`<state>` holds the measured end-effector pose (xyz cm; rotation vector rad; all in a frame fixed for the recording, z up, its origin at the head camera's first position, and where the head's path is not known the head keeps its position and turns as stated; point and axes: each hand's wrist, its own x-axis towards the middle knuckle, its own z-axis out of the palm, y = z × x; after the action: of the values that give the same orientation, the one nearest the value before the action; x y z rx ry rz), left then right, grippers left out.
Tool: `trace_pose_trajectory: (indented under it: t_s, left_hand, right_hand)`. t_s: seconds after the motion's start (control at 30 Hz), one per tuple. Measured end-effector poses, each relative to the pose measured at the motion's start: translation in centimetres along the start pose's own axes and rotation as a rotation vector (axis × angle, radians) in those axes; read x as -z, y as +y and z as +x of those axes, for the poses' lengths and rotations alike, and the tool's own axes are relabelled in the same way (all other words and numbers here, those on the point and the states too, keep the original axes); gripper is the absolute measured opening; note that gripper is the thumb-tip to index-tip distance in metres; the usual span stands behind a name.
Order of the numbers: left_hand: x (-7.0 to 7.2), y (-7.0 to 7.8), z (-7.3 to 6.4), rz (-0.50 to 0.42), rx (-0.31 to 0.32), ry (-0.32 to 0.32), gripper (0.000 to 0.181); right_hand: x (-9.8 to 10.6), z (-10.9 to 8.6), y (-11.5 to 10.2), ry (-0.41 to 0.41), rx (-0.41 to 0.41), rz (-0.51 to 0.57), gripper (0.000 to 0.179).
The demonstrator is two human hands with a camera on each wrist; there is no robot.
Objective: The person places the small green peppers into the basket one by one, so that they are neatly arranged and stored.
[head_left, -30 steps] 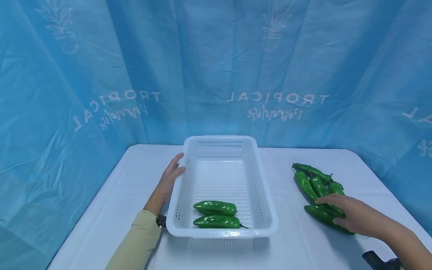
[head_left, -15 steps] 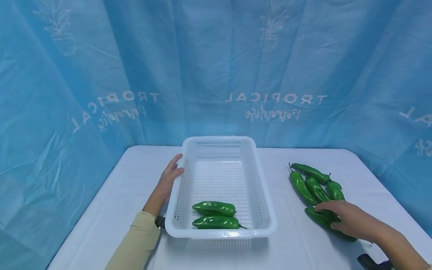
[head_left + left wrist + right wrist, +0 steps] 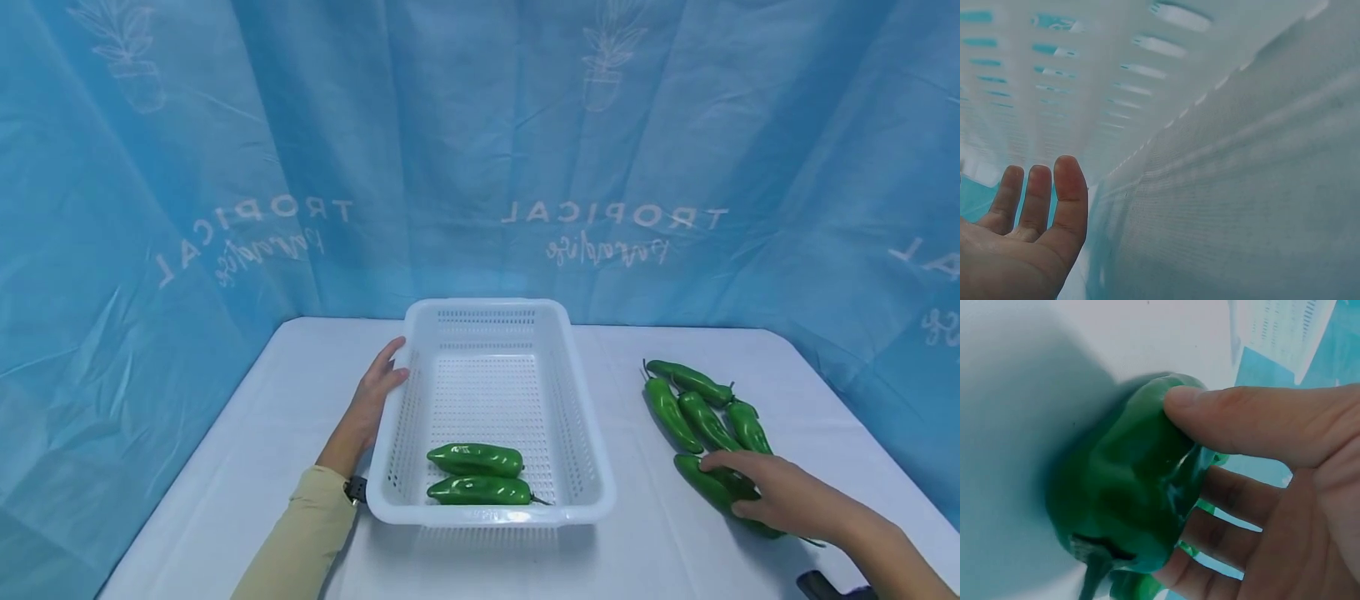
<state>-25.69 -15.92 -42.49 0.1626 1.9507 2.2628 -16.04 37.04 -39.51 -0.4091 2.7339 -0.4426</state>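
Observation:
My right hand (image 3: 783,492) pinches a glossy green pepper (image 3: 1116,481), thumb on one side and fingertips on the other. The pepper lies at the front of a pile on the right, its stem pointing toward the near right in the head view. Two more green peppers (image 3: 480,490) lie side by side at the near end of a white perforated plastic basket (image 3: 588,417). My left hand (image 3: 375,393) holds the basket's left rim, the thumb overlapping it. Extended fingers (image 3: 1069,200) show beside the slotted wall in the left wrist view.
Several other green peppers (image 3: 670,414) lie close together just beyond my right hand. A white cloth (image 3: 315,375) covers the table, and a blue printed curtain (image 3: 450,167) hangs behind and along the sides. The basket stands in the middle.
My right hand has shifted slightly toward me, from over the pile onto the front pepper, uncovering the peppers behind. Left hand and basket hold their place.

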Motion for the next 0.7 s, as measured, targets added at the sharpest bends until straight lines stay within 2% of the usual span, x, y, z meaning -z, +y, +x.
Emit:
trace_pose_trajectory:
  t_s: [0.17, 0.4, 0.57, 0.7]
  left_hand:
    - [0.0, 0.0, 0.0, 0.006, -0.002, -0.005, 0.065]
    - [0.2, -0.1, 0.1, 0.003, -0.007, -0.008, 0.064]
    - [0.1, -0.1, 0.1, 0.004, -0.003, -0.011, 0.065]
    - [0.1, -0.1, 0.0, 0.007, 0.002, -0.011, 0.064]
  right_hand:
    - [0.0, 0.3, -0.3, 0.024, 0.030, -0.017, 0.051]
    - [-0.4, 0.8, -0.8, 0.058, 0.113, -0.072, 0.048]
    - [-0.4, 1.2, -1.5, 0.047, 0.087, -0.054, 0.047]
    - [-0.3, 1.5, -1.7, 0.040, 0.099, -0.044, 0.046]
